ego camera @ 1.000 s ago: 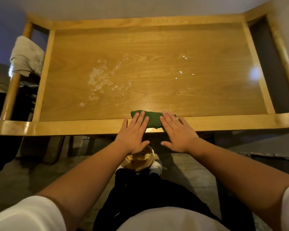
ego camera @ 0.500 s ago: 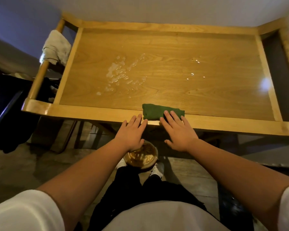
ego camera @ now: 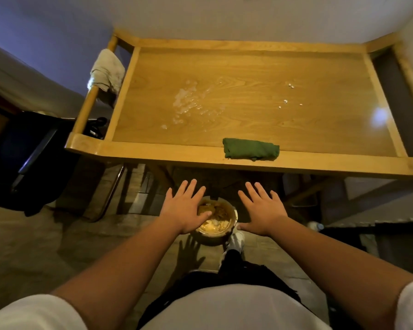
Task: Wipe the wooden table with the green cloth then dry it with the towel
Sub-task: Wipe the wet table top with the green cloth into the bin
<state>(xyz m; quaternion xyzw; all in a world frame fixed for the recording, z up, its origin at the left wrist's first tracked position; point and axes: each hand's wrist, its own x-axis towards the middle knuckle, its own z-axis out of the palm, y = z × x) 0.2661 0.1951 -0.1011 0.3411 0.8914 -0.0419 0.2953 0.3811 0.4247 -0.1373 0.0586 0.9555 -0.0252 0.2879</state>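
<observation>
The wooden table (ego camera: 260,67) has a raised rim and fills the upper part of the view. A folded green cloth (ego camera: 250,149) lies on its near edge, right of centre. A wet spill (ego camera: 191,103) glistens left of centre, and white crumbs (ego camera: 287,98) dot the right side. A pale towel (ego camera: 107,70) hangs over the left side rail. My left hand (ego camera: 185,208) and my right hand (ego camera: 262,209) hover below the table's near edge, palms down, fingers spread, holding nothing and apart from the cloth.
A round bowl (ego camera: 216,220) with food scraps stands on the floor between my hands, beside my feet. A dark chair (ego camera: 29,148) stands left of the table. A wall runs behind the table, and a dark ledge (ego camera: 377,234) lies at the right.
Both hands have drawn back from the green cloth and off the table edge, down toward the bowl. The cloth stays on the near rim. The view has tilted lower.
</observation>
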